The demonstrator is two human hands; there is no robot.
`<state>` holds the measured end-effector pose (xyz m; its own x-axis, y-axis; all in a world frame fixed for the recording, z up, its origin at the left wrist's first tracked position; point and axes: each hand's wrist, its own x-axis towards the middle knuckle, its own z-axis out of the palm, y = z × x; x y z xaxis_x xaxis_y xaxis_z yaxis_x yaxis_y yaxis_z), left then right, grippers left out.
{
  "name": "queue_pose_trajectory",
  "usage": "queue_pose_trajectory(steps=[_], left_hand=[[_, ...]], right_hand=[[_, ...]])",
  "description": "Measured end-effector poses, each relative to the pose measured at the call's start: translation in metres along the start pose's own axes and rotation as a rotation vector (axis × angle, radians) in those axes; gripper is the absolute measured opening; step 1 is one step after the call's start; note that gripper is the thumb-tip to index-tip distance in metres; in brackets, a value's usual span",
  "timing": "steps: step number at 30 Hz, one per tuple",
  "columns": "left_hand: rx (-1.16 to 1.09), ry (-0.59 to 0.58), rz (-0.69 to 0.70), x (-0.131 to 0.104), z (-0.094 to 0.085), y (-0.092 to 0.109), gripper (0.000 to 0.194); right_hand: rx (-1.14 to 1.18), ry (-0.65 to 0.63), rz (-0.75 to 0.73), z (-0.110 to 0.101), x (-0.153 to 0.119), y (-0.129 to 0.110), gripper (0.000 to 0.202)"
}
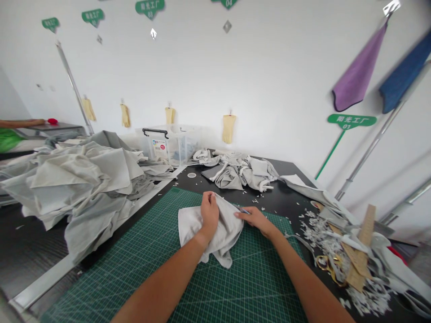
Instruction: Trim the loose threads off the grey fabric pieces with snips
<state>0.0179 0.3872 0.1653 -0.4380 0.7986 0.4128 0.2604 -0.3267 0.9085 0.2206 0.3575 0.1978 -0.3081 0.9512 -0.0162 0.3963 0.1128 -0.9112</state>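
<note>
Left hand (pixel 209 213) tight on grey cloth (pixel 230 228) over green mat (pixel 134 251); right hand (pixel 255 219) around a slim tool (pixel 243 210)

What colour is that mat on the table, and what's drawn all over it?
Green, with a grid of pale lines; the mat shows in the head view.

Wall (pixel 286 80) behind main worktop (pixel 198 185) is plain white, evenly lit, w/ faint shadows to R of main worktop. High above main worktop: row of grn sign plates (pixel 150 8), white lettering. Lower, behind main worktop: cream gloves (pixel 229 129) hung up. R of main worktop: purple cloth (pixel 360 72), blue cloth (pixel 406 74), grn 01 sign (pixel 352 120), slanted metal pole (pixel 368 146). Just L of main worktop: dark 2nd worktop (pixel 37 249); farther L, grey far worktop (pixel 59 127).
</note>
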Motion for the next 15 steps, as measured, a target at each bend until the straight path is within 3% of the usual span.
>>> queue_pose_trajectory(steps=[5,8,15], left_hand=[[0.053,0.156,-0.051,0.0049,-0.0071,-0.0038,0.016],[0.082,0.195,-0.054,0.0065,-0.0095,-0.0060,0.018],[0.087,0.201,-0.077,0.0091,-0.0115,-0.0078,0.019]], right_hand=[[-0.007,-0.117,0.018,-0.0048,-0.0034,-0.0038,0.046],[-0.126,-0.166,-0.011,-0.0060,-0.0045,-0.0062,0.042],[-0.397,-0.058,-0.059,0.0015,0.0018,-0.0075,0.014]])
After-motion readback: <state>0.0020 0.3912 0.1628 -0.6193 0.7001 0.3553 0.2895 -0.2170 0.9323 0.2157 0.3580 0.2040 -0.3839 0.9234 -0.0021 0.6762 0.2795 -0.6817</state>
